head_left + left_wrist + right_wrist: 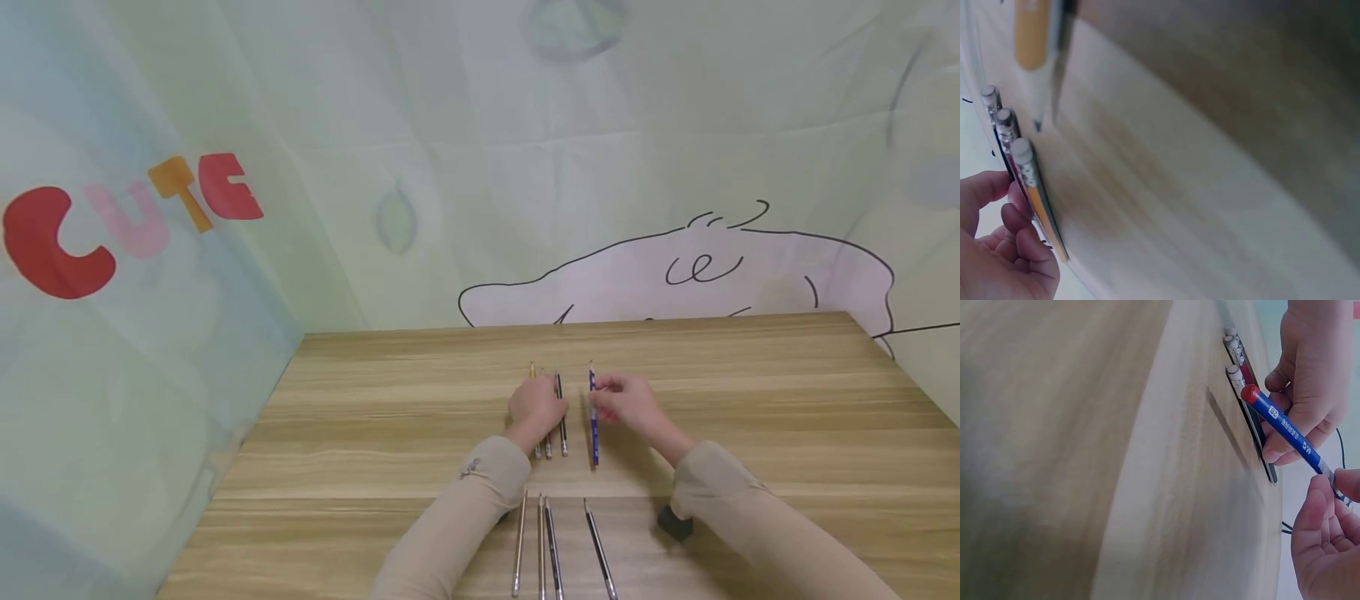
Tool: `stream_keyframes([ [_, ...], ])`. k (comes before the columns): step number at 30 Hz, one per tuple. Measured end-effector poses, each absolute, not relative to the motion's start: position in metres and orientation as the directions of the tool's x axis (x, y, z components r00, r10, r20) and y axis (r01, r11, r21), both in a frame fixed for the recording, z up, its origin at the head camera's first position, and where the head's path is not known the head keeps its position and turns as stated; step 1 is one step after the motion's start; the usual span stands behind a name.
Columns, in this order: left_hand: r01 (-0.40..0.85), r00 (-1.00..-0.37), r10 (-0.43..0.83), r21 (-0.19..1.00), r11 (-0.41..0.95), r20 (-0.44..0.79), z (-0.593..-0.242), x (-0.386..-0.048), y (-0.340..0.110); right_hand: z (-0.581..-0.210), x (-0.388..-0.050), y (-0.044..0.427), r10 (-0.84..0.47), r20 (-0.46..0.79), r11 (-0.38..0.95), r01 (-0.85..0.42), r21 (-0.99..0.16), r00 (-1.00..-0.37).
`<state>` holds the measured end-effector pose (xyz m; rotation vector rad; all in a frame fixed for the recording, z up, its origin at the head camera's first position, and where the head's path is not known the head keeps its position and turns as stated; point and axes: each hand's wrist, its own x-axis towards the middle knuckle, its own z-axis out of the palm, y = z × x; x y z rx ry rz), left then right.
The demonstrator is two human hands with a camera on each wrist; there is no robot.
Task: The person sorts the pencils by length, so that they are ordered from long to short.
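The right hand pinches a blue pencil. Beside it, the left hand touches a black pencil; its grip is unclear.

Narrowly passable between the black pencil and the blue pencil (hemmed in by left hand and right hand); obstructed nearer by four loose pencils and two sleeves; widely passable along the table to left and right

So the blue pencil with the red end was up in the air, pinched in the right hand, point facing away. Three eraser-topped ones lay side by side: yellow pencil, dark reddish pencil, then black pencil, left hand on that last one.
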<state>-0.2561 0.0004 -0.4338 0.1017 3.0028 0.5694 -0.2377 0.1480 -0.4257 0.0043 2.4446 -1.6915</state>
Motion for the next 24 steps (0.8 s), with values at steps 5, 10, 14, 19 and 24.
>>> stream_keyframes([
  [5,0.055,-0.994,0.086,0.382,0.923,-0.063,-0.434,-0.256,0.0,-0.424,-0.244,0.146,-0.077,-0.181,0.38,0.139,-0.915,-0.981],
  [10,0.06,-0.994,0.09,0.401,0.914,-0.056,-0.435,-0.257,-0.001,-0.423,-0.25,0.145,-0.06,-0.199,0.404,0.159,-0.901,-0.978],
  [14,0.057,-0.994,0.088,0.407,0.911,-0.059,-0.435,-0.256,-0.001,-0.426,-0.255,0.143,-0.048,-0.189,0.415,0.153,-0.897,-0.981],
  [19,0.054,-0.994,0.087,0.411,0.91,-0.062,-0.434,-0.255,-0.002,-0.432,-0.262,0.14,-0.039,-0.17,0.424,0.138,-0.895,-0.985],
  [24,0.05,-0.994,0.086,0.417,0.908,-0.067,-0.434,-0.256,-0.002,-0.438,-0.266,0.137,-0.044,-0.162,0.42,0.129,-0.899,-0.986],
])
